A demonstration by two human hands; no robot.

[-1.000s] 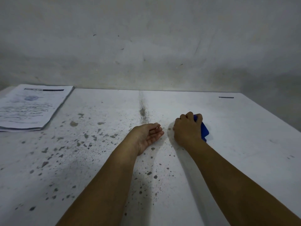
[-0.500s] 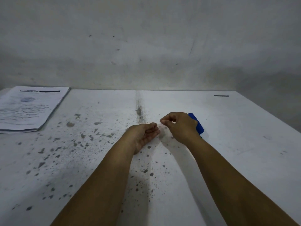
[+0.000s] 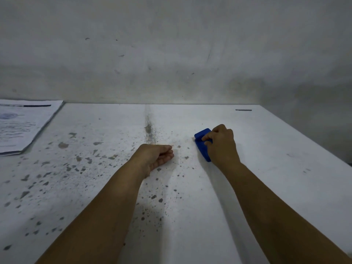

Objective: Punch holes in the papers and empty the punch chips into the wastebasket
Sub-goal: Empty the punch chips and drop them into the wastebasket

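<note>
A small blue hole punch (image 3: 201, 144) lies on the white table (image 3: 282, 180), right of the middle. My right hand (image 3: 222, 148) lies over its right side, thumb and fingers gripping it. My left hand (image 3: 157, 155) rests on its edge on the table a little left of the punch, fingers curled into a loose fist. What the fist holds, if anything, is hidden. The stack of printed papers (image 3: 22, 124) lies at the far left edge, well away from both hands. No wastebasket is in view.
The tabletop is speckled with dark stains, thickest at the left and middle. A grey wall stands right behind the table. A short dark mark (image 3: 243, 110) is at the back right. The table's right edge runs diagonally down the right side.
My right hand went from pinching over my left palm back to the blue punch and gripped it. My left hand's fingers curled from a cupped palm into a fist.
</note>
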